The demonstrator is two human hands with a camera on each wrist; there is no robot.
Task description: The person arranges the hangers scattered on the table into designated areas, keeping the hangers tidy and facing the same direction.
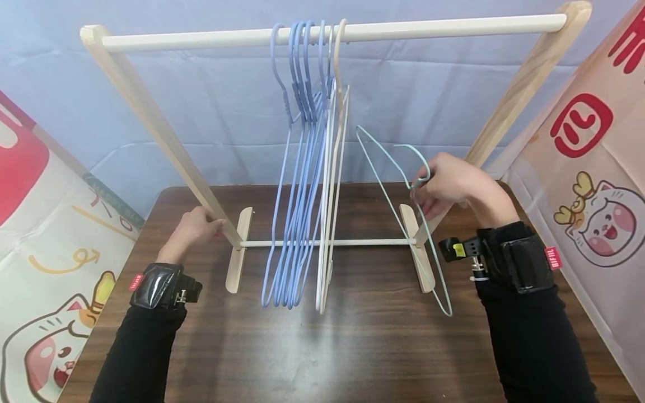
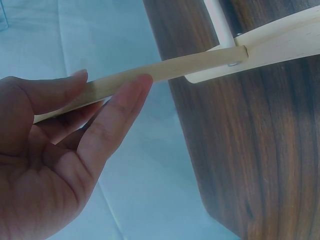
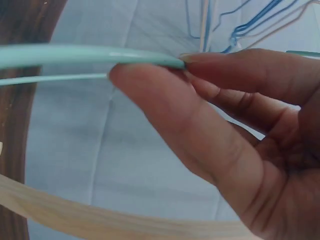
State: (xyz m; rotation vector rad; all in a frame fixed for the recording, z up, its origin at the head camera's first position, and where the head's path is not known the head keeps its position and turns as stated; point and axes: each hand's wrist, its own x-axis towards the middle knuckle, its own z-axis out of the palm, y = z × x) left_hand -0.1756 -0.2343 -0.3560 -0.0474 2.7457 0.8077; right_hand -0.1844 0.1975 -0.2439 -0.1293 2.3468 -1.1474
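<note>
My left hand (image 1: 194, 230) holds the left post (image 1: 161, 134) of a wooden clothes rack low down, near its foot. Up close in the left wrist view, thumb and fingers (image 2: 117, 102) press the post from both sides. At the right, my right hand (image 1: 450, 182) pinches a mint-green wire hanger (image 3: 90, 56) between thumb and fingertips, close to its hook. This hanger (image 1: 435, 254) hangs tilted in front of the right post, off the rail. Several blue hangers (image 1: 308, 106), with white and cream hangers (image 1: 339, 50) beside them, hang on the top rail (image 1: 443, 28).
The rack stands on a dark wooden table (image 1: 302, 358), its two feet (image 1: 237, 263) joined by a thin lower bar (image 1: 373, 242). A pale cloth (image 1: 211, 112) hangs behind. Printed cartoon sheets (image 1: 599, 218) flank both sides.
</note>
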